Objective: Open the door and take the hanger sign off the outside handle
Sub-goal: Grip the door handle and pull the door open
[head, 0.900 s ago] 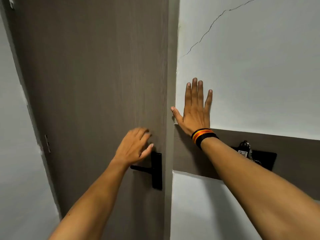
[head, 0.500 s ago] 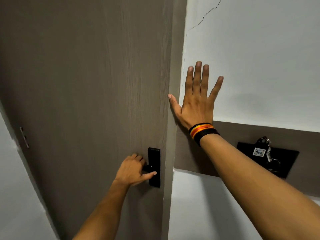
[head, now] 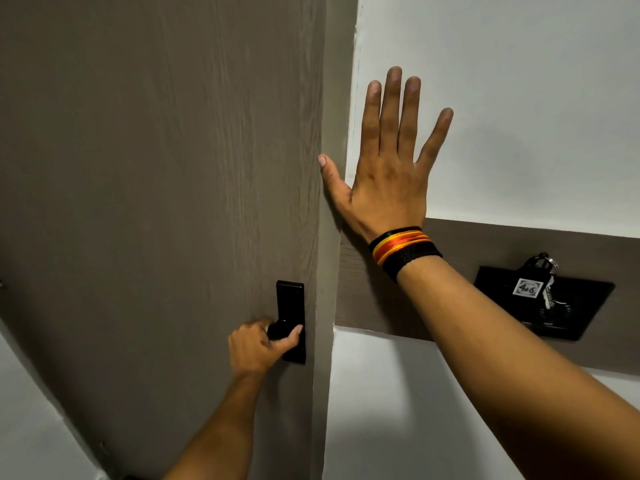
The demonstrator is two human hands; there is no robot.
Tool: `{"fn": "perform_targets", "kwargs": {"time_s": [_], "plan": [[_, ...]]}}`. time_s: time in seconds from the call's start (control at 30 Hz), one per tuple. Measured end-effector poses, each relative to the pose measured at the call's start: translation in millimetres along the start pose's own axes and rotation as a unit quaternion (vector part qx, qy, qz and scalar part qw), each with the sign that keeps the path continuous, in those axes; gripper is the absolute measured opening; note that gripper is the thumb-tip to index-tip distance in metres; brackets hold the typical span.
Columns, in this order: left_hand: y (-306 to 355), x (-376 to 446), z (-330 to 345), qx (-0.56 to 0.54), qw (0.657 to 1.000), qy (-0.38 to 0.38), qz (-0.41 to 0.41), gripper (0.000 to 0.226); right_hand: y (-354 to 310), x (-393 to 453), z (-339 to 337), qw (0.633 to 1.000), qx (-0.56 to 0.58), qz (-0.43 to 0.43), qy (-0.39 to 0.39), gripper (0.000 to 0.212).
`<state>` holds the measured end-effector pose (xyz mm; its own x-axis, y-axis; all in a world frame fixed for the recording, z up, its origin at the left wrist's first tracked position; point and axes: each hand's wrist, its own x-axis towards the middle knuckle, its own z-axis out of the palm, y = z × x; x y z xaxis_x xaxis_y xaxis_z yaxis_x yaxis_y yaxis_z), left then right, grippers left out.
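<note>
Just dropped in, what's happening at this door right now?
A person's left hand is closed around the black door handle, while the right hand is spread flat on the white wall beside the frame. The door looks shut. No hanger sign is in view.

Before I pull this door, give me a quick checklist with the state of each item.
1. Left hand closed on the handle: ok.
2. Right hand clear of the door: not ok, palm flat on the wall, thumb lying across the frame at the door's edge.
3. Door unlatched: cannot tell; it looks shut.
4. Handle pressed down: cannot tell, the hand hides it.
5. Hanger sign located: cannot tell, the outside is hidden.
</note>
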<state>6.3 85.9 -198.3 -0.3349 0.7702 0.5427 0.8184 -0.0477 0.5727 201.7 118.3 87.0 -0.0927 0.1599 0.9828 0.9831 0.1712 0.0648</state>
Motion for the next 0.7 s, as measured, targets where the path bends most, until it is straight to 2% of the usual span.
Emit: {"fn": "perform_targets", "kwargs": {"time_s": [0.1, 0.2, 0.33, 0.53, 0.6, 0.7], "plan": [[8, -15, 24, -0.087, 0.989, 0.056, -0.108, 0.068, 2, -1, 4, 1.000, -0.007, 0.003, 0.002, 0.097], [15, -17, 32, -0.123, 0.980, 0.044, -0.150, 0.060, 2, -2, 6, 1.000, -0.010, 0.003, 0.012, 0.096], [10, -21, 28, -0.114, 0.982, 0.016, -0.151, 0.070, 3, -3, 8, 1.000, -0.014, 0.007, 0.009, 0.095], [3, -48, -1, -0.154, 0.977, 0.012, -0.144, 0.060, 4, -4, 5, 1.000, 0.008, -0.001, -0.003, 0.093], [2, -55, -18, -0.133, 0.984, 0.006, -0.119, 0.057, 7, -5, 4, 1.000, 0.012, -0.003, -0.014, 0.088], [-6, -58, -48, -0.074, 0.995, -0.054, -0.049, 0.055, 7, -6, 2, 0.999, 0.017, -0.015, -0.026, 0.079]]}}
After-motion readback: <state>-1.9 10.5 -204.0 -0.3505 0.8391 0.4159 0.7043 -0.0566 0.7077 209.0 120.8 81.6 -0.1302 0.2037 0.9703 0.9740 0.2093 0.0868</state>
